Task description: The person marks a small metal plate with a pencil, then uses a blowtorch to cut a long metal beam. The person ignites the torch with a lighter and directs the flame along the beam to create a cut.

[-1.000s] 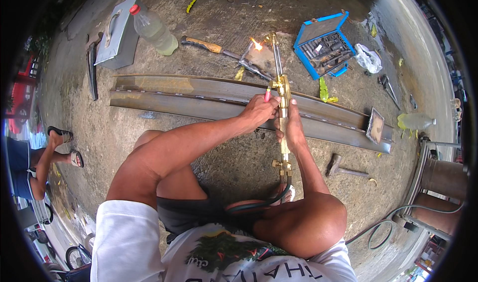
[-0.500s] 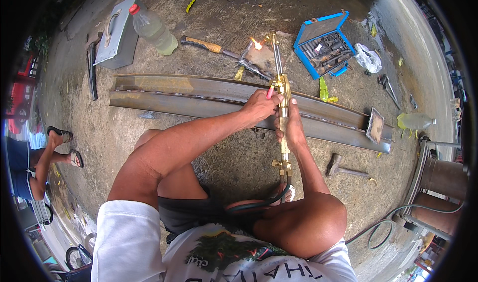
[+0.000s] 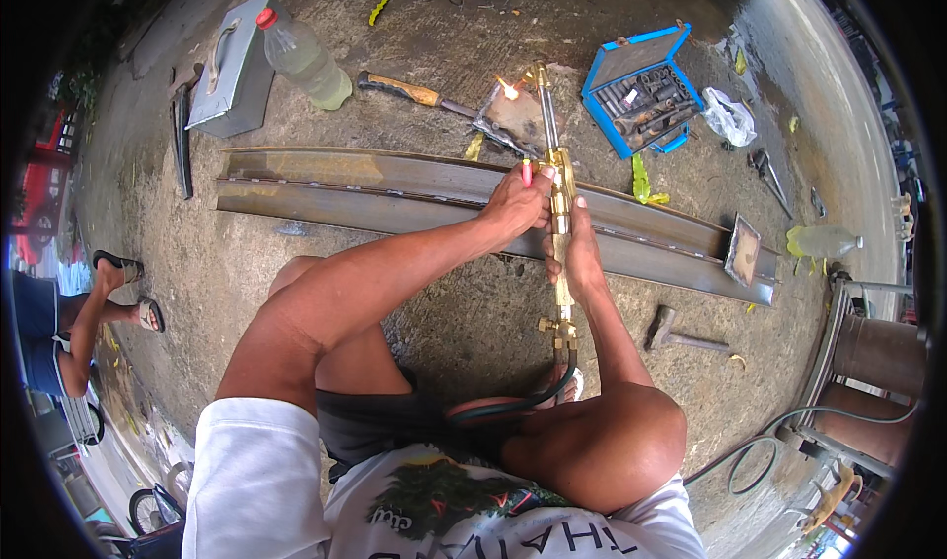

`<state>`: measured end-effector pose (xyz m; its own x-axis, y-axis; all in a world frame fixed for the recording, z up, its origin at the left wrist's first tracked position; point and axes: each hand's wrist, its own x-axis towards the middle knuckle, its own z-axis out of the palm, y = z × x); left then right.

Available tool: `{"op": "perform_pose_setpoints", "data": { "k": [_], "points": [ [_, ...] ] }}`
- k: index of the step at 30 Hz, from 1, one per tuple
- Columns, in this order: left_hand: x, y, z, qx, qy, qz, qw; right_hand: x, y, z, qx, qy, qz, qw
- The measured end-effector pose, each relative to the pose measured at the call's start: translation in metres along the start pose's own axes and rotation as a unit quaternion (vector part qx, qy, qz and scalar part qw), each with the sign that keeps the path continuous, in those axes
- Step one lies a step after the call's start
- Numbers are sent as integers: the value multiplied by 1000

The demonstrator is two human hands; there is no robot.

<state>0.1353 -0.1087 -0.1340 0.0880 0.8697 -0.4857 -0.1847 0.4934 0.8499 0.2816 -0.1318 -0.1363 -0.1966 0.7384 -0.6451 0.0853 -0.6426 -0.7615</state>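
A brass cutting torch points away from me, with a small orange flame beside its bent tip. My right hand is wrapped round the torch's handle. Held in my left hand is a pink lighter; the fingers of that hand also touch the torch body near its valve. Beneath both hands runs a long steel beam on the concrete. Beyond it, by the torch tip, lies a square metal plate, next to a wooden-handled tool.
A grey metal box and a red-capped bottle stand far left. An open blue socket case lies far right. A hammer is right of my knee, near hoses. Another person's legs show at left.
My left hand has shifted slightly along the torch, and the pink lighter now stands more upright. The flame still burns. A tan animal at the lower right has come further into view.
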Motion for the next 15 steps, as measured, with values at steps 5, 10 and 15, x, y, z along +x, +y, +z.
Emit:
{"op": "perform_pose_setpoints", "data": {
  "k": [5, 10, 15],
  "points": [
    [-1, 4, 0, -16, 0, -15, 1000, -1, 0, 0, -5, 0, -8, 1000],
    [-4, 7, -1, -23, -3, -17, 1000, -1, 1, 1, -11, 6, -12, 1000],
    [-4, 8, 0, -31, -4, -16, 999, -1, 0, 0, -9, 5, -8, 1000]
  ]
}}
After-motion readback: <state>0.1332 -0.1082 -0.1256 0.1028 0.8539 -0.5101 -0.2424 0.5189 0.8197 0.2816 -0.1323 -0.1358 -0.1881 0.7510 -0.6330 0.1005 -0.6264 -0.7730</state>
